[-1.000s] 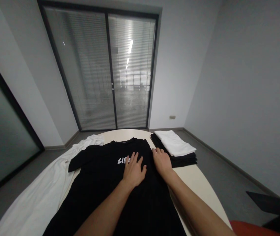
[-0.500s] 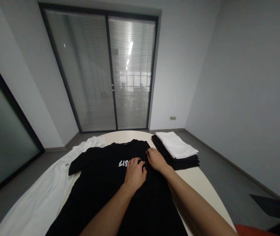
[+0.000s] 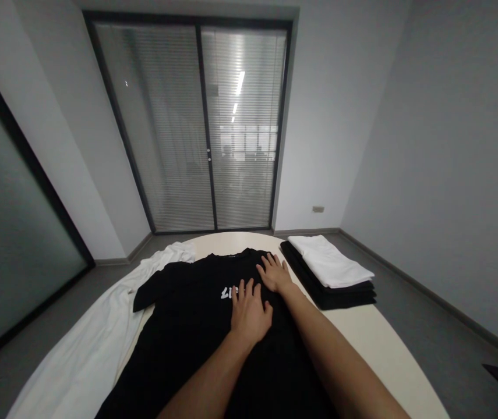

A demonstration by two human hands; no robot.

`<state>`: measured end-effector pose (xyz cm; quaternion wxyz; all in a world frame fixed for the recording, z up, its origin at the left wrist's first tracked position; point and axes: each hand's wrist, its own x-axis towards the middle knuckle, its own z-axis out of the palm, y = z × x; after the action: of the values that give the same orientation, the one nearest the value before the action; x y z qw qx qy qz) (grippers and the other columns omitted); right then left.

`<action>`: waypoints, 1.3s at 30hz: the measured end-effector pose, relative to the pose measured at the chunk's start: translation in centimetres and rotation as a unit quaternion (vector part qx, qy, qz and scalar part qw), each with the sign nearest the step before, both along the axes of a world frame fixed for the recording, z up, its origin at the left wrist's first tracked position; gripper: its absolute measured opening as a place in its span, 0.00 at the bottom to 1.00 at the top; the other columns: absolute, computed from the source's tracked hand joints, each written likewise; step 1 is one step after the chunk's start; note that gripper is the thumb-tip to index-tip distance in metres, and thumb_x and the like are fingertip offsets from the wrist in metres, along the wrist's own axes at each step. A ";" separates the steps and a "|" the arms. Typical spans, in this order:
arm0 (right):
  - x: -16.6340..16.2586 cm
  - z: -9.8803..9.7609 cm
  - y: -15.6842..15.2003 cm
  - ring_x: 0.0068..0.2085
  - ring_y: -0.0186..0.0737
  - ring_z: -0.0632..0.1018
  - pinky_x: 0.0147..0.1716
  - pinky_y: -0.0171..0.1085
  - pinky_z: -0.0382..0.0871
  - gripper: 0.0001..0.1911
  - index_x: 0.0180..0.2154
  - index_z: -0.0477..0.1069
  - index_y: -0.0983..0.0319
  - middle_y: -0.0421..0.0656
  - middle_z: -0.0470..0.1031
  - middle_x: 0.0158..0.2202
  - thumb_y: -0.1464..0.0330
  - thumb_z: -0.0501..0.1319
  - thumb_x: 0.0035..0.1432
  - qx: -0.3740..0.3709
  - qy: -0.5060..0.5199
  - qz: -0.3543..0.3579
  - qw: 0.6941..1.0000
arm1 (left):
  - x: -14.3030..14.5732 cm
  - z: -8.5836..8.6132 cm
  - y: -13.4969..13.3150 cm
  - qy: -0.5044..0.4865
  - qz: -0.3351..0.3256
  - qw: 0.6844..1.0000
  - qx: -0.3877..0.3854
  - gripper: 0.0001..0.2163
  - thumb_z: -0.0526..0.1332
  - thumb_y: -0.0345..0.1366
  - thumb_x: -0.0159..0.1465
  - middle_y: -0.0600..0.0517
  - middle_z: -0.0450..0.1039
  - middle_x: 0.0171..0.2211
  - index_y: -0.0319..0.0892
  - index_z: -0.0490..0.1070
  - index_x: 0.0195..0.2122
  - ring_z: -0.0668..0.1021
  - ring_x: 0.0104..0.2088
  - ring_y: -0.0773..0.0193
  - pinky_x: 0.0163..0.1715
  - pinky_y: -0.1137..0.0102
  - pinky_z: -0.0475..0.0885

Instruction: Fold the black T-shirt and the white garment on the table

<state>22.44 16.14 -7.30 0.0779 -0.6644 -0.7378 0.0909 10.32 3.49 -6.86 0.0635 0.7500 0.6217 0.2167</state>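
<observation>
A black T-shirt (image 3: 187, 331) lies spread on the table, its collar at the far side and white lettering on the chest. My left hand (image 3: 250, 314) rests flat on the chest with fingers spread, covering part of the lettering. Higher up on the right, my right hand (image 3: 275, 273) lies palm down with its fingers apart near the shirt's shoulder. The left sleeve stretches outward; on the right no spread sleeve shows.
A stack of folded black garments (image 3: 345, 299) with a folded white garment (image 3: 329, 262) on top sits at the table's right. White fabric (image 3: 74, 361) drapes over the left edge of the pale round table (image 3: 375, 343). A glass door with blinds (image 3: 179, 134) stands beyond.
My right hand has gone from curled fingers at the shirt's right edge to lying flat with fingers spread. My left hand's fingers have straightened. The view has shifted slightly left.
</observation>
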 end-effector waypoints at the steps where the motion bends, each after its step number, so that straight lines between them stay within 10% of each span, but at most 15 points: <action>1: 0.1 0.0 -0.1 0.73 0.54 0.43 0.68 0.56 0.37 0.35 0.71 0.49 0.62 0.47 0.42 0.74 0.51 0.40 0.71 -0.004 -0.001 0.002 1.000 | 0.0 0.0 0.1 -0.003 0.000 1.000 -0.001 0.24 0.54 0.38 0.65 0.41 0.61 0.66 0.38 0.66 0.62 0.58 0.68 0.42 0.67 0.45 0.48; 8: 0.8 0.1 -2.0 0.71 0.54 0.52 0.66 0.51 0.46 0.31 0.68 0.57 0.61 0.50 0.51 0.72 0.54 0.43 0.72 0.066 0.015 0.015 0.998 | -1.3 0.6 2.1 -0.058 0.060 0.996 -0.009 0.22 0.53 0.38 0.68 0.38 0.56 0.68 0.36 0.65 0.62 0.64 0.66 0.49 0.63 0.57 0.61; 14: 1.0 -0.2 -3.0 0.71 0.54 0.50 0.66 0.50 0.45 0.32 0.67 0.60 0.56 0.50 0.47 0.73 0.49 0.43 0.70 0.056 0.034 0.004 0.998 | -8.9 3.0 5.9 0.028 0.153 0.987 -0.036 0.20 0.50 0.36 0.70 0.38 0.50 0.70 0.41 0.65 0.61 0.69 0.63 0.48 0.56 0.59 0.69; 21: 0.8 -0.1 -3.0 0.72 0.53 0.48 0.66 0.52 0.44 0.35 0.67 0.60 0.59 0.50 0.47 0.73 0.46 0.43 0.68 0.067 0.045 0.016 0.997 | -17.2 3.4 10.2 0.064 0.178 0.977 -0.101 0.17 0.51 0.35 0.69 0.39 0.76 0.52 0.41 0.68 0.58 0.79 0.52 0.50 0.49 0.61 0.72; 28: 0.8 -0.2 -2.9 0.72 0.52 0.49 0.66 0.53 0.43 0.35 0.67 0.59 0.58 0.48 0.48 0.73 0.47 0.43 0.69 0.058 0.041 0.016 0.997 | -18.0 3.2 12.5 0.068 0.202 0.972 -0.097 0.09 0.57 0.35 0.64 0.40 0.80 0.43 0.41 0.77 0.39 0.81 0.46 0.46 0.42 0.61 0.74; 39: 0.9 -0.5 -2.4 0.72 0.53 0.47 0.66 0.54 0.42 0.37 0.69 0.54 0.53 0.47 0.45 0.74 0.43 0.42 0.67 0.038 0.012 0.016 0.999 | -14.2 2.3 11.0 0.082 0.183 0.980 -0.015 0.26 0.58 0.37 0.66 0.35 0.55 0.67 0.38 0.61 0.65 0.75 0.56 0.48 0.53 0.60 0.70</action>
<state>23.30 13.73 -7.79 0.1103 -0.6482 -0.7500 0.0725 -3.84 14.54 -4.55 -0.0174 0.6377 0.7546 0.1535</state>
